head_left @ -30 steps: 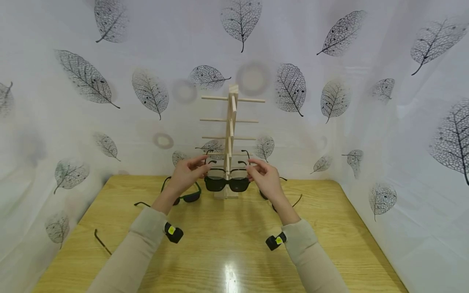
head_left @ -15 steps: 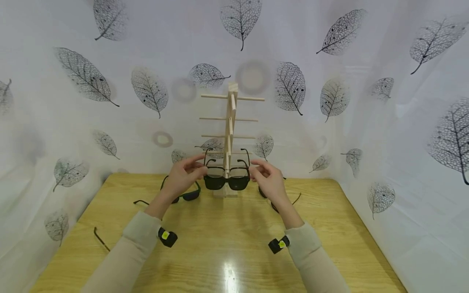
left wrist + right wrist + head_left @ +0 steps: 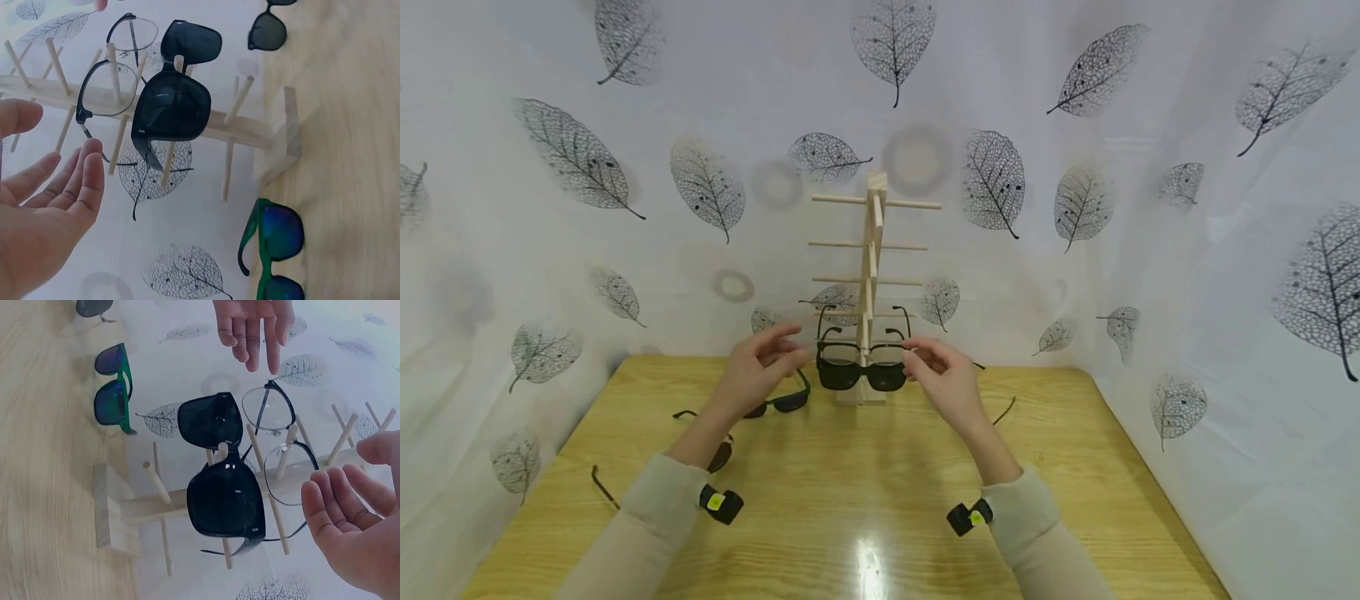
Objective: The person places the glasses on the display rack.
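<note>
Pale wooden display stand [image 3: 872, 267] w/ an upright post & round cross-pegs, at the far side of a glossy yellow wood-grain table [image 3: 820, 500]; from where I stand, a person's two arms reach toward it from the near side. Low on it sits a pr of clear-lens glasses w/ black upper rims [image 3: 841, 354], directly above a pr of chunky black sunglasses w/ dark lenses [image 3: 840, 377]. Both prs face the person, arms pointing back twd the wall.

L hand [image 3: 760, 371]: palm turned inward, fingers gently bent, thumb well parted from them, nothing held; fingertips just beside the clear pr's left edge. R hand [image 3: 946, 379]: at the opposite edge, fingers loosely bent, thumb apart from them w/ a visible gap, no grip on anything; fingertips v. near the rim, can't tell if touching.

On the table, left of the stand's base: green-framed sunglasses w/ bluish lenses [image 3: 791, 402]. Nearer the person, a dark-lensed pr [image 3: 721, 455] is partly hidden behind the L wrist. One thin dark temple arm [image 3: 604, 487] shows by the L sleeve, another [image 3: 1004, 410] beside the R wrist. Sleeves beige; small black cam w/ yellow mark on each wrist. Bkgd: white sheet printed w/ black skeleton leaves [image 3: 760, 83].
</note>
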The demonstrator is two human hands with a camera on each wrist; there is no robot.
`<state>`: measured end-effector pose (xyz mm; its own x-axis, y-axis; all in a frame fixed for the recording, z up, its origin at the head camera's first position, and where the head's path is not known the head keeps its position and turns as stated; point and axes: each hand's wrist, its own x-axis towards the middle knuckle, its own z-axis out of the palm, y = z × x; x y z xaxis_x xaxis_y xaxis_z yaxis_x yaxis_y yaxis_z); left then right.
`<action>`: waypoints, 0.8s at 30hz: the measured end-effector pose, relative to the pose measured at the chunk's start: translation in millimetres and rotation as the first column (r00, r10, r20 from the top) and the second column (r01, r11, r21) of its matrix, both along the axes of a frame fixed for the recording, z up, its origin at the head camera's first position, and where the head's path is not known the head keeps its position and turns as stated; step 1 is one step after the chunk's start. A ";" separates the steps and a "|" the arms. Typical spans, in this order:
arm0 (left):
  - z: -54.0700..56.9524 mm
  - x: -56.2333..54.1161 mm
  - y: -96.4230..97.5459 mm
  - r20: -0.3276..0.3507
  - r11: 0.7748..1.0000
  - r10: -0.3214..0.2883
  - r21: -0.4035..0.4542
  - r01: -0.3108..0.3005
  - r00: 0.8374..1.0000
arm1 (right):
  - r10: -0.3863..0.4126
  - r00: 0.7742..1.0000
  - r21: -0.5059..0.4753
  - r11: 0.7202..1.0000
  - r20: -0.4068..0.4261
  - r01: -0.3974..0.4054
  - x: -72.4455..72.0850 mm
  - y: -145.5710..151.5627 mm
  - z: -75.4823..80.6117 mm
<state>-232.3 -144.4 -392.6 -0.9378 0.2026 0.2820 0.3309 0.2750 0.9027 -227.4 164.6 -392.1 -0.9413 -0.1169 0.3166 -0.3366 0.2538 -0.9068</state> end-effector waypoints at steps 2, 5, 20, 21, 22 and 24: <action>-2.3 3.6 -4.9 -0.003 1.000 0.007 -0.014 -0.007 1.000 | 0.027 1.000 0.001 1.000 -0.003 -0.027 2.4 -4.2 -1.1; -5.9 8.7 -12.2 0.003 0.999 0.025 -0.033 -0.025 1.000 | 0.065 0.998 -0.002 0.998 -0.002 -0.065 6.0 -10.5 -3.7; -19.4 43.7 -49.5 0.093 0.987 0.147 -0.075 -0.140 0.985 | 0.203 0.977 0.037 0.978 0.062 -0.206 20.7 -46.7 -30.6; -20.6 45.6 -52.0 0.095 0.986 0.152 -0.081 -0.145 0.984 | 0.213 0.975 0.041 0.976 0.064 -0.216 20.8 -49.1 -32.7; -21.7 47.6 -54.7 0.096 0.985 0.159 -0.089 -0.150 0.983 | 0.218 0.974 0.049 0.974 0.065 -0.222 20.8 -51.5 -34.9; -24.4 51.4 -60.0 0.098 0.983 0.167 -0.097 -0.157 0.981 | 0.232 0.970 0.053 0.970 0.070 -0.236 21.5 -56.4 -37.5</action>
<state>-180.9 -204.4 -417.0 -0.9837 0.0652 0.1674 0.1795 0.3974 0.8999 -205.9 108.2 -429.6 -0.9032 -0.3533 0.2437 -0.3363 0.2298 -0.9133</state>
